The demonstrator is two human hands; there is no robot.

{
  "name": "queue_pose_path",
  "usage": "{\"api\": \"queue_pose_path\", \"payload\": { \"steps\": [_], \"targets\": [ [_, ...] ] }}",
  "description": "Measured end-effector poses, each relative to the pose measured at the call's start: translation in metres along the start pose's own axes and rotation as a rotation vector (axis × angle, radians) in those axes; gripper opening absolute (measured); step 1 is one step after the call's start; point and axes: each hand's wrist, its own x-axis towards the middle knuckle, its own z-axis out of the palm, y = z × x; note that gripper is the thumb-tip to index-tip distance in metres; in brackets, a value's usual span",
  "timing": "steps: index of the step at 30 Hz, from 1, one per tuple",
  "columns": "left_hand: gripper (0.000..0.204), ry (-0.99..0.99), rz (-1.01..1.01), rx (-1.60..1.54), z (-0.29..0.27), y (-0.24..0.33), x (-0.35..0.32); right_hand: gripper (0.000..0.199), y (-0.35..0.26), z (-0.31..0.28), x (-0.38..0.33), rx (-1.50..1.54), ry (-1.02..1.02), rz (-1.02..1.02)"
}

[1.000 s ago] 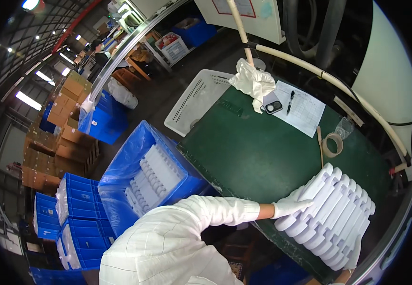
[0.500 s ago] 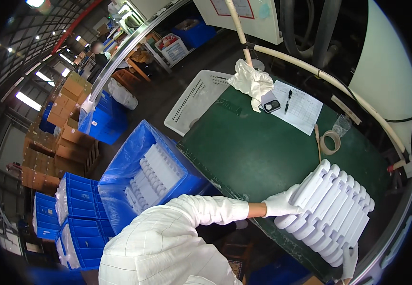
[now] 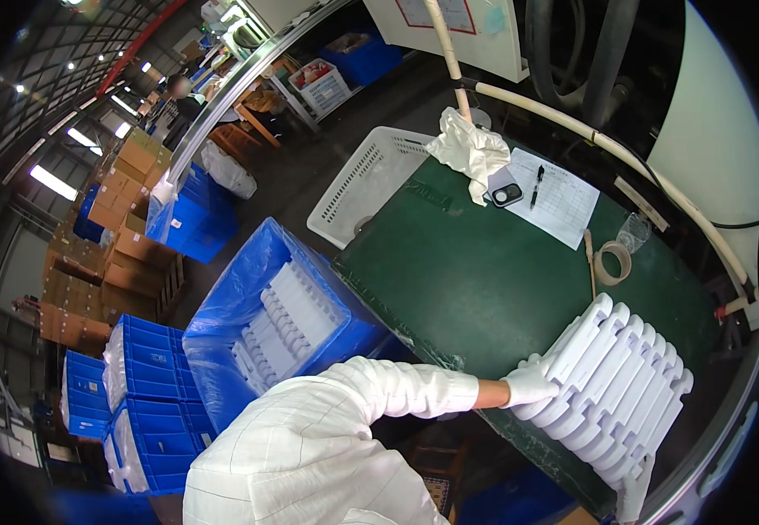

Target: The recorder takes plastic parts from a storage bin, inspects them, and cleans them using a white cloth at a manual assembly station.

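A row of long white plastic pieces with notched, rounded ends (image 3: 611, 385) lies packed side by side at the right end of the green table (image 3: 449, 289). My left hand (image 3: 531, 385), in a white glove, grips the near-left end of the row, its fingers partly hidden behind the pieces. At the row's lower right end my right hand (image 3: 635, 492), gloved too, presses against the last pieces. The row is held between both hands. More of the same white pieces (image 3: 296, 306) lie in a blue, plastic-lined bin (image 3: 213, 341) left of the table.
A tape roll (image 3: 612, 263), a thin stick (image 3: 590, 262), a clear cup (image 3: 633, 231), a paper sheet (image 3: 563, 206) with a pen (image 3: 538, 185), a phone (image 3: 507, 194) and a white cloth (image 3: 471, 149) lie on the table. A white basket (image 3: 353, 197) and stacked blue bins (image 3: 156, 402) stand beyond its left side.
My left hand has shifted slightly right along the end of the row, and its fingers have drawn in. My right hand has moved slightly left at the lower end.
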Motion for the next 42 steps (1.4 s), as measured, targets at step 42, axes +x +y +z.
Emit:
{"api": "queue_pose_path", "payload": {
  "steps": [42],
  "targets": [
    [0.048,-0.149,0.369,-0.414,0.010,-0.011,-0.057,0.065,0.024,-0.005,-0.082,0.299,0.027,0.124]
  ]
}}
